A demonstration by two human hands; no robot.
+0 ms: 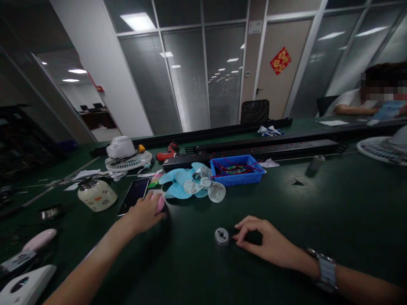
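My left hand (143,214) is curled over a smooth pink rounded object (158,203) on the green table, and the hand covers much of it. A dark-screened phone or tablet (133,195) lies just behind that hand. My right hand (265,240), with a watch on its wrist, has thumb and fingertips drawn together in a pinch, and nothing shows between them. Its fingertips are just right of a short metal cylinder (221,237) with holes in its top, standing upright. Light blue and translucent fan blades (178,182) lie stacked beyond both hands.
Behind the blades stands a blue bin (238,179) with wires and circuit boards. A red power tool (167,155), a white fan housing (122,148) and a cream rounded container (97,195) are at left. Another metal cylinder (316,162) stands far right. A person (352,103) sits beyond.
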